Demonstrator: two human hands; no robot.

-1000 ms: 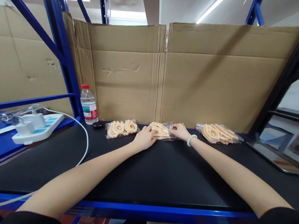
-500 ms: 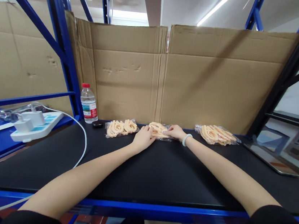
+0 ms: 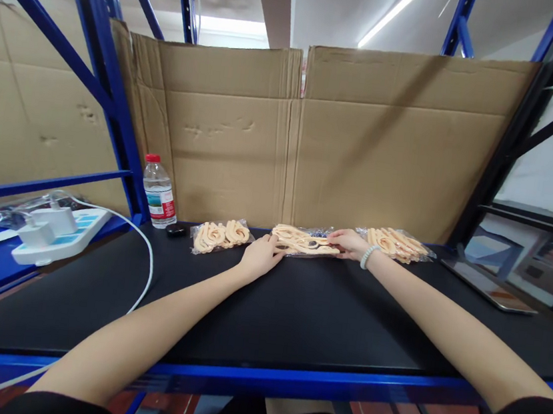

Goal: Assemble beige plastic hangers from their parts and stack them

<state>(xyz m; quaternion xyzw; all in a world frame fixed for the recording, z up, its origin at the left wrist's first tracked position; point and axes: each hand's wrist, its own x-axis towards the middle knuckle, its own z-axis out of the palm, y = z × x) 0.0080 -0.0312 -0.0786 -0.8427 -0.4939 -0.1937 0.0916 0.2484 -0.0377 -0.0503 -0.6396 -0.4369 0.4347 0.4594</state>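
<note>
In the head view, a peach-coloured bundle of coiled soft straps [image 3: 297, 238] lies on a clear plastic wrapper at the back of the black table. My left hand [image 3: 260, 257] is closed on its left end, holding it against the table. A strand stretches from the bundle to the right, and my right hand [image 3: 351, 244], wearing a pale bead bracelet [image 3: 369, 256], pinches the far end. Another bagged strap bundle [image 3: 220, 235] sits to the left of my left hand. Beyond my right wrist is a third bagged bundle [image 3: 396, 243], partly covered by it.
A water bottle with a red cap [image 3: 158, 192] stands at the back left beside a small black object [image 3: 177, 229]. Cardboard panels [image 3: 394, 147] wall off the back. A white power strip [image 3: 64, 235] trails a cable on the left. A flat tablet-like device [image 3: 489, 285] lies right.
My right hand has moved right, drawing a strand out of the middle bundle, which now looks longer. My left hand stays at the bundle's left end. The camera view has shifted slightly.
</note>
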